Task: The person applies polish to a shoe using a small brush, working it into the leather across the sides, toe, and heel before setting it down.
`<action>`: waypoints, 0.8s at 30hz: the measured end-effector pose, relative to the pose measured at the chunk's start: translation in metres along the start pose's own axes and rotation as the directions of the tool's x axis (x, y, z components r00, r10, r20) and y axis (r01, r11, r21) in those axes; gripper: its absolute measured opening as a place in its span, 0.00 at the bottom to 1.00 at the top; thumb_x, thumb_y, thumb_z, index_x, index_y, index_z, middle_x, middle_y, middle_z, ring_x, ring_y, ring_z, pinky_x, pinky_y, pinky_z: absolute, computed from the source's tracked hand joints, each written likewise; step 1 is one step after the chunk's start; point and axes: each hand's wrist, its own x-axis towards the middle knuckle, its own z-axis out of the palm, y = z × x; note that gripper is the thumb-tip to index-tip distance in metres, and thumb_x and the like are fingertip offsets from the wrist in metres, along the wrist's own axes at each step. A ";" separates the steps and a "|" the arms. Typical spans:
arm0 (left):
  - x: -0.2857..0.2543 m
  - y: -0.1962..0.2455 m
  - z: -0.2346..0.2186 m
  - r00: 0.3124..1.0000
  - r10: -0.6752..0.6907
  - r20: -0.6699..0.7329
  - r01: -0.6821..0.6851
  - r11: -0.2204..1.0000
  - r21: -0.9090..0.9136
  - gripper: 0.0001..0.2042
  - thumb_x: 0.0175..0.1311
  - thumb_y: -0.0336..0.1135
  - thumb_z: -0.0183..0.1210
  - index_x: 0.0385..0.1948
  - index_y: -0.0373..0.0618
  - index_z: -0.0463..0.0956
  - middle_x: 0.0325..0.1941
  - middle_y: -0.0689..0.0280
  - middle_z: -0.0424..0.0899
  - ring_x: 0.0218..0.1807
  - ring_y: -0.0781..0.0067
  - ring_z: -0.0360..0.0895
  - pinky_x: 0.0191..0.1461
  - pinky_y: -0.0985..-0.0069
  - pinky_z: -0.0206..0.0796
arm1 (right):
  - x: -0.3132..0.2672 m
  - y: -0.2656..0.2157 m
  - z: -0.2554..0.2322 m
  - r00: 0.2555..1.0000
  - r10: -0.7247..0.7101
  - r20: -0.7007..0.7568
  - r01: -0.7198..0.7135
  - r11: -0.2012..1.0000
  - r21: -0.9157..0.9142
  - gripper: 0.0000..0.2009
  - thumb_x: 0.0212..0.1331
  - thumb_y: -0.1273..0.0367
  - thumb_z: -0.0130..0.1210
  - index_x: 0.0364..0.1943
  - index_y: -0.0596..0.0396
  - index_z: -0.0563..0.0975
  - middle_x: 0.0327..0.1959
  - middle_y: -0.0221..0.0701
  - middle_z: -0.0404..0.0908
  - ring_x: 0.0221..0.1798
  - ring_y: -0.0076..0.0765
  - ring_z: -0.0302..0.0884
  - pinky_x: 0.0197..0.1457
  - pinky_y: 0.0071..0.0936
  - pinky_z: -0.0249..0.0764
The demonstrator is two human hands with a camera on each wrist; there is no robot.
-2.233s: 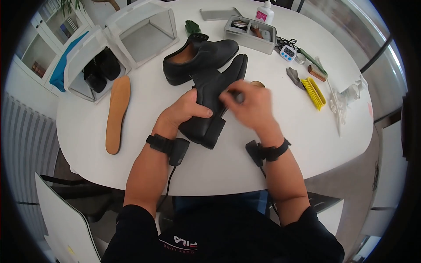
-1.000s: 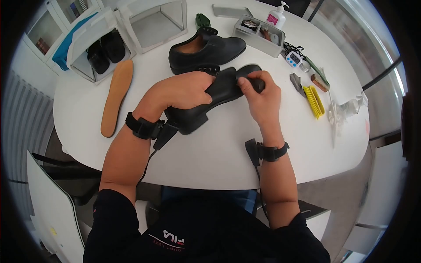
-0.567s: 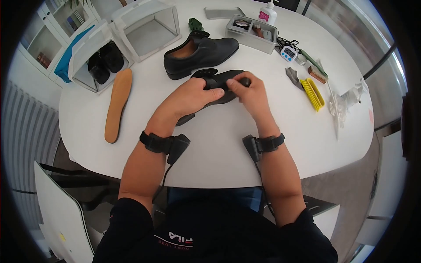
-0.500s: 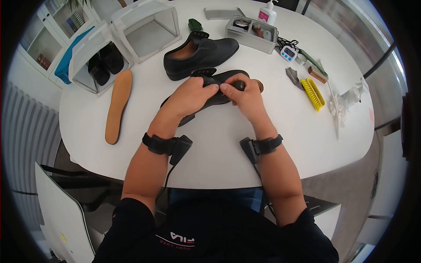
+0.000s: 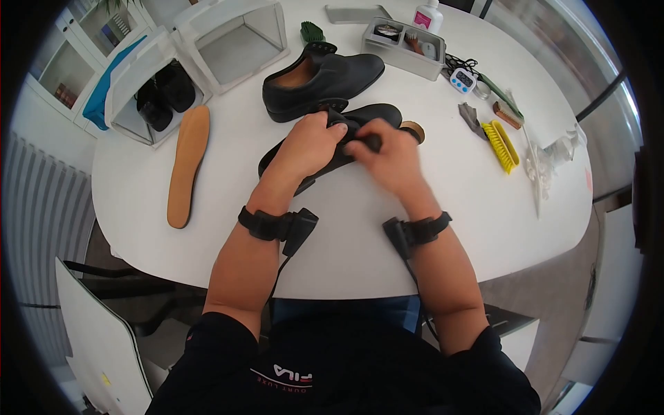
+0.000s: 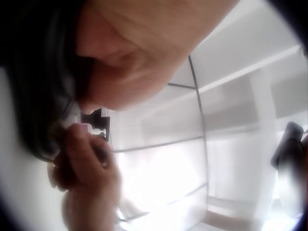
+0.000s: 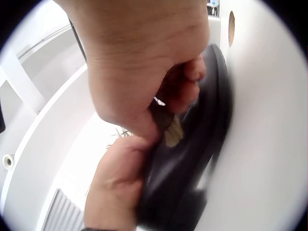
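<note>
A black leather shoe (image 5: 382, 115) lies at the middle of the table, toe pointing away to the right. My left hand (image 5: 309, 144) grips it near the opening, fingers hidden inside or behind the upper. My right hand (image 5: 393, 158), a little blurred, pinches a small dark-handled brush (image 7: 174, 134) whose pale bristles are against the shoe's side in the right wrist view. In the left wrist view, the right hand (image 6: 89, 175) is close beside the dark shoe. Behind this shoe stands its mate (image 5: 346, 75), upright.
A tan insole (image 5: 188, 166) lies at left, by a clear-fronted box (image 5: 128, 114) of dark shoes. Behind are a green brush (image 5: 312, 32) and a grey case (image 5: 415, 66) of shoe-care items. A timer (image 5: 462, 80) and yellow brush (image 5: 501, 146) are at right.
The shoe has turned from tilted, heel toward me, to lying lower with toe to the right. My left hand has shifted to the opening; my right hand moved to the toe, then back toward the instep.
</note>
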 end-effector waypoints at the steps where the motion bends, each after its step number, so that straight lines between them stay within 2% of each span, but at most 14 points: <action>1: -0.002 0.002 -0.002 1.000 -0.021 -0.002 0.021 1.000 -0.016 0.18 0.74 0.43 0.61 0.38 0.30 0.79 0.32 0.56 0.85 0.37 0.68 0.79 0.46 0.65 0.71 | 0.004 0.009 -0.003 1.000 -0.004 0.005 0.004 1.000 -0.003 0.16 0.55 0.58 0.73 0.40 0.51 0.85 0.31 0.42 0.88 0.36 0.51 0.88 0.42 0.41 0.81; 3: 0.002 -0.004 0.000 0.998 -0.044 0.045 0.048 0.994 -0.099 0.19 0.75 0.43 0.60 0.42 0.28 0.80 0.38 0.52 0.87 0.42 0.61 0.82 0.49 0.64 0.73 | 0.009 0.026 -0.004 0.977 0.144 -0.159 -0.165 0.979 -0.123 0.17 0.56 0.56 0.73 0.41 0.52 0.85 0.30 0.42 0.88 0.36 0.50 0.88 0.42 0.39 0.81; 4: 0.005 -0.008 0.003 0.994 -0.059 0.095 0.075 0.982 -0.175 0.20 0.75 0.43 0.59 0.47 0.27 0.81 0.44 0.48 0.88 0.47 0.55 0.86 0.53 0.63 0.74 | 0.006 0.019 -0.005 0.978 0.122 -0.172 -0.146 0.980 -0.137 0.16 0.57 0.58 0.73 0.42 0.52 0.84 0.30 0.40 0.87 0.35 0.49 0.87 0.43 0.38 0.81; 5: 0.009 -0.015 0.006 0.994 -0.056 0.093 0.071 0.982 -0.174 0.20 0.75 0.43 0.59 0.47 0.27 0.81 0.44 0.48 0.88 0.47 0.55 0.86 0.53 0.63 0.74 | 0.003 0.012 -0.004 0.977 0.119 -0.175 -0.144 0.980 -0.137 0.16 0.57 0.58 0.73 0.42 0.52 0.84 0.30 0.40 0.87 0.35 0.49 0.87 0.43 0.38 0.81; 7: 0.013 -0.024 0.010 0.990 -0.013 0.143 0.096 0.800 -0.592 0.16 0.76 0.38 0.59 0.47 0.30 0.83 0.43 0.60 0.87 0.44 0.71 0.82 0.51 0.70 0.74 | -0.004 0.001 0.005 1.000 -0.022 0.006 0.019 0.959 0.284 0.16 0.57 0.59 0.74 0.42 0.53 0.84 0.30 0.38 0.87 0.33 0.47 0.86 0.43 0.37 0.80; 9: 0.014 -0.025 0.010 0.987 -0.017 0.163 0.119 0.761 -0.638 0.14 0.78 0.37 0.58 0.49 0.32 0.83 0.45 0.63 0.87 0.44 0.75 0.81 0.50 0.73 0.75 | -0.007 -0.002 0.011 0.997 -0.072 0.021 0.058 0.921 0.385 0.16 0.57 0.60 0.75 0.41 0.54 0.83 0.31 0.37 0.87 0.32 0.45 0.85 0.41 0.36 0.79; 12: 0.011 -0.017 0.007 0.983 -0.069 0.170 0.172 0.678 -0.715 0.12 0.79 0.35 0.58 0.49 0.33 0.83 0.45 0.66 0.86 0.44 0.78 0.80 0.50 0.75 0.74 | 0.001 -0.003 0.002 0.982 -0.037 -0.186 0.057 0.993 0.105 0.14 0.58 0.61 0.74 0.42 0.54 0.84 0.31 0.37 0.87 0.34 0.46 0.86 0.41 0.38 0.80; 13: 0.010 -0.015 0.008 0.979 -0.120 0.165 0.203 0.634 -0.746 0.13 0.77 0.35 0.58 0.48 0.32 0.83 0.43 0.66 0.86 0.44 0.78 0.78 0.49 0.75 0.72 | 0.004 0.005 0.000 0.982 -0.037 -0.187 0.058 0.993 0.104 0.14 0.58 0.61 0.74 0.42 0.54 0.84 0.31 0.37 0.87 0.34 0.46 0.86 0.41 0.38 0.80; 15: 0.009 -0.014 0.010 0.976 -0.111 0.185 0.214 0.602 -0.769 0.13 0.77 0.36 0.59 0.48 0.32 0.82 0.45 0.66 0.86 0.45 0.78 0.78 0.50 0.75 0.71 | 0.006 0.019 -0.001 0.967 0.096 -0.236 -0.094 0.995 0.021 0.14 0.59 0.61 0.73 0.42 0.54 0.84 0.32 0.36 0.87 0.35 0.46 0.87 0.42 0.38 0.80; 16: 0.010 -0.014 0.010 0.974 -0.106 0.203 0.226 0.570 -0.790 0.14 0.77 0.37 0.59 0.48 0.31 0.82 0.46 0.65 0.85 0.47 0.78 0.77 0.51 0.75 0.71 | 0.004 0.014 0.001 0.981 0.085 -0.172 -0.050 0.979 0.199 0.15 0.59 0.61 0.74 0.42 0.54 0.84 0.33 0.36 0.87 0.37 0.46 0.87 0.44 0.38 0.81; 17: 0.013 -0.014 0.011 0.974 -0.101 0.203 0.224 0.572 -0.789 0.14 0.77 0.37 0.59 0.48 0.31 0.82 0.46 0.65 0.85 0.47 0.78 0.77 0.51 0.75 0.71 | 0.000 0.005 0.004 0.981 0.084 -0.176 -0.048 0.979 0.197 0.15 0.59 0.61 0.74 0.42 0.54 0.84 0.33 0.36 0.87 0.37 0.46 0.87 0.44 0.38 0.81; 19: 0.020 -0.018 0.017 0.983 -0.114 0.147 0.186 0.630 -0.754 0.16 0.77 0.38 0.60 0.50 0.30 0.82 0.48 0.62 0.85 0.49 0.77 0.77 0.53 0.76 0.70 | -0.007 -0.016 0.012 0.985 -0.143 -0.092 0.167 0.914 0.370 0.15 0.59 0.61 0.73 0.42 0.54 0.84 0.33 0.37 0.88 0.39 0.46 0.87 0.45 0.37 0.81; 21: 0.030 -0.026 0.029 0.985 -0.121 0.121 0.170 0.603 -0.779 0.17 0.77 0.39 0.60 0.50 0.30 0.81 0.48 0.62 0.85 0.49 0.76 0.77 0.53 0.76 0.70 | -0.007 -0.018 0.015 0.984 -0.164 -0.075 0.180 0.927 0.328 0.15 0.60 0.61 0.73 0.43 0.54 0.84 0.33 0.37 0.88 0.38 0.46 0.87 0.45 0.37 0.81; 24: 0.024 -0.016 0.028 0.983 -0.148 0.108 0.171 0.535 -0.827 0.19 0.78 0.42 0.60 0.49 0.30 0.81 0.47 0.63 0.84 0.47 0.76 0.77 0.51 0.76 0.70 | 0.009 0.003 0.006 0.951 0.106 -0.290 -0.094 0.994 0.056 0.15 0.60 0.61 0.73 0.44 0.55 0.84 0.31 0.38 0.88 0.36 0.45 0.88 0.43 0.36 0.81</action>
